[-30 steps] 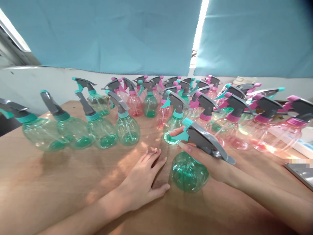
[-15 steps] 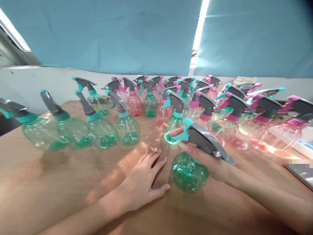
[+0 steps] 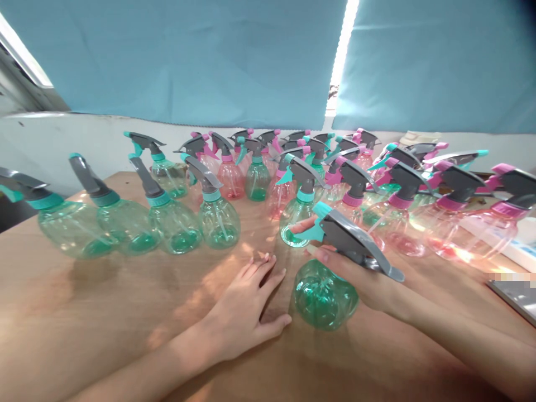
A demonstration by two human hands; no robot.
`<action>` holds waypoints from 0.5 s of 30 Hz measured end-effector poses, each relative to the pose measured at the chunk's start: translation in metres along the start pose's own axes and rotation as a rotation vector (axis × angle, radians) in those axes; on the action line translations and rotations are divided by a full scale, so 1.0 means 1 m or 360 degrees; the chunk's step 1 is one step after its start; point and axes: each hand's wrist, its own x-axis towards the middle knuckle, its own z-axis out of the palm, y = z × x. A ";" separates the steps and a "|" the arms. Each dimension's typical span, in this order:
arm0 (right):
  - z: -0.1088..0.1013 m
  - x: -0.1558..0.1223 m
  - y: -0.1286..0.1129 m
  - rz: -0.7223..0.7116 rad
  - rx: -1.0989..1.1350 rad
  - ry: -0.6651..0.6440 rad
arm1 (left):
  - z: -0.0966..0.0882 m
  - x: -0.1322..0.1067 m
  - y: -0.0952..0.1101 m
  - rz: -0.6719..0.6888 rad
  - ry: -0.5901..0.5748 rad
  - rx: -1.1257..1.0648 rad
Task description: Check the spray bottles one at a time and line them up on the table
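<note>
My right hand [image 3: 355, 273] grips a green spray bottle [image 3: 324, 298] by its neck, under the grey trigger head with turquoise nozzle and trigger. The bottle is tilted, its rounded base toward me, and one finger reaches out near the trigger. To its left, my left hand [image 3: 247, 307] lies on the wooden table [image 3: 104, 329], fingers spread, holding nothing. Just beyond the two hands stand another green spray bottle [image 3: 297, 218] and, further left, a green spray bottle [image 3: 218, 220]. Whether the held bottle touches the table I cannot tell.
Several green spray bottles [image 3: 176, 226] line the left side. Several pink spray bottles [image 3: 402, 234] crowd the right, with mixed colours behind them. A dark flat device [image 3: 513, 296] lies at the right edge. Blue curtains [image 3: 201, 61] hang behind the table.
</note>
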 end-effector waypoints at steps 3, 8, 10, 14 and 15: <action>0.000 0.001 -0.001 -0.0006 -0.0020 -0.0004 | -0.001 0.001 0.001 -0.0004 -0.0032 0.0039; -0.001 0.000 -0.001 0.0058 -0.0029 -0.0044 | -0.001 0.001 0.001 -0.0015 -0.0025 0.0026; -0.001 0.000 0.000 0.0110 -0.0069 -0.0043 | -0.002 0.001 0.001 -0.0014 -0.0024 0.0020; -0.002 -0.001 0.002 0.0082 -0.0149 -0.0024 | -0.002 0.001 0.001 -0.0012 -0.0059 0.0040; -0.003 0.000 0.002 0.0055 -0.0149 -0.0029 | -0.002 0.001 0.002 -0.0015 -0.0064 0.0042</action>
